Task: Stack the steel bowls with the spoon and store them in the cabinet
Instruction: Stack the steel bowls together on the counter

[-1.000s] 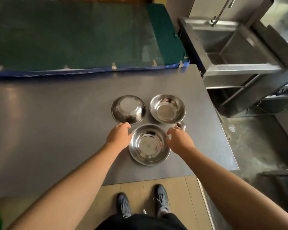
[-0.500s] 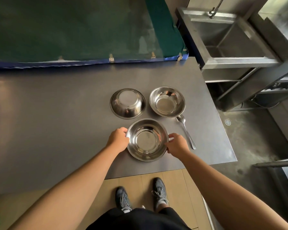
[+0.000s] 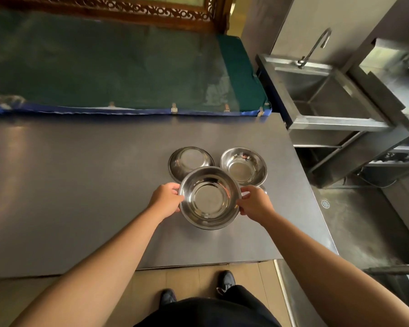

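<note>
Three steel bowls are on the grey steel table. The nearest bowl is upright and held by its rim, lifted a little above the tabletop. My left hand grips its left rim and my right hand grips its right rim. Behind it on the left lies an upside-down bowl, partly covered by the held one. An upright bowl stands behind on the right. Only the tip of the spoon shows past my right hand; the rest is hidden.
A steel sink with a tap stands to the right, beyond the table's right edge. A green mat with a blue edge runs along the table's far side. My feet are on the tiled floor below the near edge.
Both hands have closed on the nearest bowl's rim and raised it; it now overlaps the upside-down bowl. My right hand now covers most of the spoon.
</note>
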Demonstrator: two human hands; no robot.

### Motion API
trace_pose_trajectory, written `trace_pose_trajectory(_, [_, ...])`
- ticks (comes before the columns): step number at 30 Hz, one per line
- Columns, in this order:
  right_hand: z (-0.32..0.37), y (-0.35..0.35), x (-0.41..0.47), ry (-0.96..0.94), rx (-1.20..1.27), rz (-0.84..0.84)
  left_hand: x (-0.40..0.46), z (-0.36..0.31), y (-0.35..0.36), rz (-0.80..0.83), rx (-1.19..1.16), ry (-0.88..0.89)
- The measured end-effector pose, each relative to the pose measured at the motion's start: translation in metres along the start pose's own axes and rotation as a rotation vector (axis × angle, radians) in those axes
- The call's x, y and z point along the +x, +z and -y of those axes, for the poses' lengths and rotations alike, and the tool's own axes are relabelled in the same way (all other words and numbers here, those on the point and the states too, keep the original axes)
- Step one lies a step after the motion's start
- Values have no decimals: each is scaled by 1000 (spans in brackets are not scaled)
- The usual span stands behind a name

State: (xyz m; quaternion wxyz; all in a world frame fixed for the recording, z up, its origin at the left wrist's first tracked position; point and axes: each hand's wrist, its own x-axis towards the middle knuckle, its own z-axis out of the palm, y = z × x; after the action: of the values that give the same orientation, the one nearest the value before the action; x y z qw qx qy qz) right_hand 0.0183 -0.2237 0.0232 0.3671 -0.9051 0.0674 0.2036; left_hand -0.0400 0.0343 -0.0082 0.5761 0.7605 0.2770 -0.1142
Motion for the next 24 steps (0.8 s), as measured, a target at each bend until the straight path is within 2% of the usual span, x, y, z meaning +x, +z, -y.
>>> trace_pose_trajectory(13, [1, -79, 107, -87, -32, 4, 48, -76, 71, -54, -156, -48])
trace_pose_trajectory(24, [-29, -117, 193, -112, -27, 93, 91, -97, 145, -142, -146, -117])
